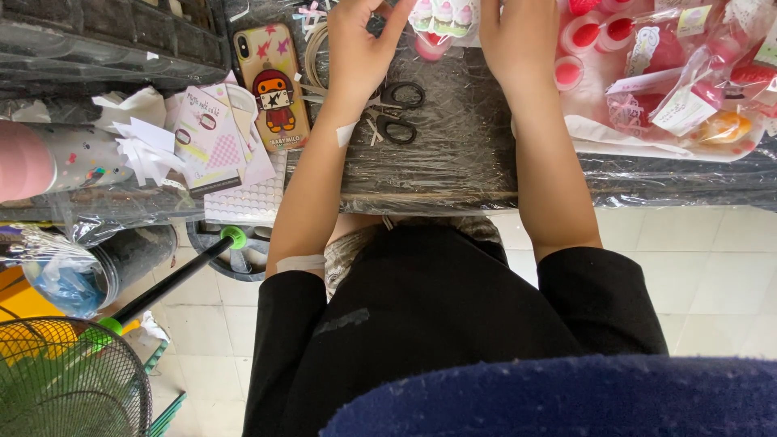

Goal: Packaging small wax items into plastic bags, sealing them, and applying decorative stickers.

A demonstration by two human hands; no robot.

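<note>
Pink-topped packet [441, 16] sits at the desk's [453, 162] far edge between your left hand [360, 40] and right hand [518, 36], fingers cropped, grip unclear; your left forearm could knock the scissors [396, 113] beside it off.

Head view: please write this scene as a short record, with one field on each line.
surface: table wrapped in clear plastic film
left hand: left hand raised at the far edge, fingers bent; contents not visible
right hand: right hand beside it, at a small pink and white packet
between the forearms: black-handled scissors lying flat
left of the hands: phone in a cartoon case, paper cards
right side: pink wrapped items
floor: fan, green-tipped pole
</note>
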